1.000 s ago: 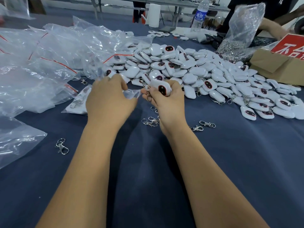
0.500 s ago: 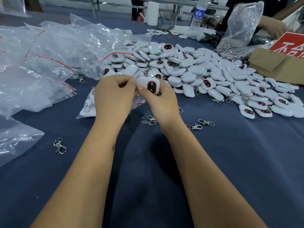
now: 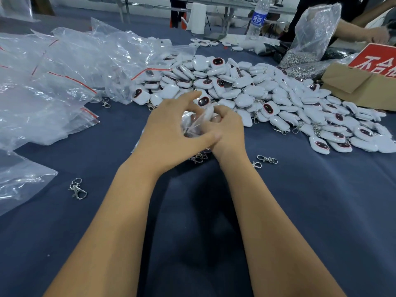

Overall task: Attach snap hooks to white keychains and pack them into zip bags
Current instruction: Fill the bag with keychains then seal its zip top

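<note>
1. Nearest to me the dark blue table cloth (image 3: 310,211) lies bare between and beside my forearms, and this is the widest free stretch, running out to my right.
2. On my near left a single snap hook (image 3: 77,189) lies on the cloth, just beside the edge of a clear plastic bag (image 3: 19,181).
3. My left hand (image 3: 169,133) and right hand (image 3: 227,129) meet over the middle of the table. Both curl round a small clear zip bag (image 3: 192,123), the left thumb crossing in front of it, the right fingers pinching its top.
4. A white keychain (image 3: 203,101) with a dark face sits at the bag's mouth, just above my fingertips. Whether it is already partly inside I cannot tell.
5. Under my right wrist a few loose snap hooks (image 3: 198,157) lie touching, and two more hooks (image 3: 266,160) lie just to the right.
6. Directly beyond my hands the heap of keychains (image 3: 257,86) spreads across to the right, closing that side.
7. To the left a pile of red-striped zip bags (image 3: 53,82) covers the table up to its far edge.
8. Far right stand a cardboard box (image 3: 351,84) with a red sign (image 3: 375,63), a bag of metal hooks (image 3: 310,39), a water bottle (image 3: 258,18), and another person's hand (image 3: 377,35).
</note>
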Tool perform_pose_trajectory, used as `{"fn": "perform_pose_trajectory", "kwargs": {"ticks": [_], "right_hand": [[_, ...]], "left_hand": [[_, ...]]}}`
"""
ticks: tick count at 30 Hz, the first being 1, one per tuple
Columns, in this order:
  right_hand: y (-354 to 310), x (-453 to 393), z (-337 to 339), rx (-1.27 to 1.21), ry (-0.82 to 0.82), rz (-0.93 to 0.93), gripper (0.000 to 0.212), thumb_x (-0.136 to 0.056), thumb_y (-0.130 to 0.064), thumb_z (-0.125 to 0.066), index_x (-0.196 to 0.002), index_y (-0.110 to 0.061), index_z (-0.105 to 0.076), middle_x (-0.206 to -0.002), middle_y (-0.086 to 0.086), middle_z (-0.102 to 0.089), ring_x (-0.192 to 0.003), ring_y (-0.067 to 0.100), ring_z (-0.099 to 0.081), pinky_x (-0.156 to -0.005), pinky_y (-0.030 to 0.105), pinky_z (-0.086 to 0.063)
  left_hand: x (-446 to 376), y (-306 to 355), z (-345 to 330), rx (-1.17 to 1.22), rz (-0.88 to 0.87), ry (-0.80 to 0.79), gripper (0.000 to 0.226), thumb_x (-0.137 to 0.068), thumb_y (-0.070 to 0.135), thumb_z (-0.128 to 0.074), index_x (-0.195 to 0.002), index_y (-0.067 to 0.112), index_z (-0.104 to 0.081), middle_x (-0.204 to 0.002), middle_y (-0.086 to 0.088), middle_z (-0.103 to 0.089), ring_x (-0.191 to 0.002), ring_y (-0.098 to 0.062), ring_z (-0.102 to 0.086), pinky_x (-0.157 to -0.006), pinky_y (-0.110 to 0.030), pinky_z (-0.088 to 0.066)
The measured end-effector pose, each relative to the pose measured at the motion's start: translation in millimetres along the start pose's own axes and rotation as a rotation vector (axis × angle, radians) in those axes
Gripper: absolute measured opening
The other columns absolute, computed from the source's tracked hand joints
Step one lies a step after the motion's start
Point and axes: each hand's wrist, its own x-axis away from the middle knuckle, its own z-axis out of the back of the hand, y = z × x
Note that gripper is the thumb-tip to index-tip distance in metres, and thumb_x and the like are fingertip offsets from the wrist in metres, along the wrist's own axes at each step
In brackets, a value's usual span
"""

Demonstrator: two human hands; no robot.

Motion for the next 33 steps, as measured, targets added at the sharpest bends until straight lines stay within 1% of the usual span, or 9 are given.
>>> {"fn": "perform_pose_trajectory", "kwargs": {"ticks": [3,7,12,17,20,23,27,29,33], "right_hand": [[0,-4,9,-0.09,0.029,-0.073,0.012,-0.084,-0.004,-0.051,-0.079,-0.004,-0.062,-0.058,-0.006,-0.059,-0.052,0.005,-0.052,-0.052,0.019,-0.045],[-1,-6,17,-0.298,0.058,-0.156,0.018,-0.083,-0.004,-0.048,-0.076,-0.005,-0.064,-0.056,-0.001,-0.055,-0.047,0.009,-0.045,-0.048,0.021,-0.04],[-3,-2,15,-0.443,0.043,-0.011,0.023,-0.098,-0.004,-0.047,-0.095,-0.009,-0.069,-0.059,-0.003,-0.061,-0.053,0.008,-0.053,-0.059,0.021,-0.047],[-9,6,11,-0.357,0.053,0.082,0.026,-0.095,-0.011,-0.055,-0.112,-0.024,-0.069,-0.093,-0.003,-0.064,-0.075,0.004,-0.058,-0.074,0.019,-0.047],[-9,12,2,-0.172,-0.011,0.224,0.051,-0.09,-0.014,-0.064,-0.134,-0.037,-0.052,-0.128,-0.003,-0.057,-0.105,0.003,-0.058,-0.088,0.014,-0.047],[-6,13,-4,-0.164,-0.134,0.241,0.076,-0.086,-0.02,-0.072,-0.147,-0.037,-0.03,-0.117,-0.009,-0.062,-0.107,0.005,-0.061,-0.094,0.019,-0.049],[-3,9,-1,-0.113,-0.221,0.046,0.017,-0.091,-0.024,-0.068,-0.106,-0.017,-0.067,-0.093,-0.004,-0.07,-0.088,0.01,-0.064,-0.087,0.033,-0.052],[0,8,1,0.001,-0.209,-0.074,0.02,-0.091,-0.03,-0.067,-0.081,-0.013,-0.062,-0.08,0.009,-0.058,-0.076,0.021,-0.053,-0.076,0.038,-0.047],[2,7,4,0.004,-0.164,-0.133,0.026,-0.088,-0.027,-0.07,-0.08,-0.005,-0.057,-0.079,0.011,-0.052,-0.074,0.021,-0.049,-0.07,0.044,-0.047]], "left_hand": [[-2,-4,-1,-0.15,-0.034,-0.145,0.097,-0.057,0.077,-0.057,-0.145,0.038,-0.04,-0.125,0.024,-0.053,-0.121,0.003,-0.039,-0.106,-0.022,-0.025],[-1,-13,-6,-0.406,-0.006,-0.244,0.075,-0.081,0.069,-0.052,-0.148,0.043,-0.034,-0.133,0.01,-0.053,-0.136,-0.018,-0.034,-0.115,-0.052,-0.021],[-6,-13,-10,-0.379,-0.125,0.055,0.051,-0.1,0.043,-0.03,-0.142,0.026,-0.051,-0.141,-0.002,-0.056,-0.132,-0.026,-0.046,-0.11,-0.053,-0.031],[-4,-10,-8,0.139,-0.086,0.33,0.042,-0.104,0.043,-0.036,-0.127,0.023,-0.065,-0.114,0.031,-0.061,-0.106,0.008,-0.056,-0.092,-0.008,-0.038],[-3,-5,-4,0.42,-0.055,0.424,0.04,-0.104,0.042,-0.036,-0.12,0.024,-0.068,-0.112,0.018,-0.071,-0.1,-0.008,-0.064,-0.094,-0.025,-0.05],[-9,0,8,0.838,0.041,0.5,0.036,-0.105,0.04,-0.036,-0.116,0.031,-0.068,-0.107,-0.007,-0.075,-0.096,-0.018,-0.071,-0.08,-0.035,-0.058],[-18,-9,13,1.023,0.525,0.352,0.041,-0.104,0.046,-0.038,-0.11,0.018,-0.068,-0.1,-0.01,-0.076,-0.09,-0.025,-0.073,-0.075,-0.038,-0.06],[-18,-16,11,0.977,0.66,0.213,0.039,-0.101,0.044,-0.048,-0.105,0.014,-0.071,-0.097,-0.01,-0.076,-0.087,-0.027,-0.074,-0.075,-0.038,-0.06],[-16,-27,6,0.809,0.558,0.182,0.019,-0.087,0.021,-0.062,-0.087,0.013,-0.08,-0.092,-0.009,-0.076,-0.081,-0.022,-0.072,-0.07,-0.031,-0.057]]}}
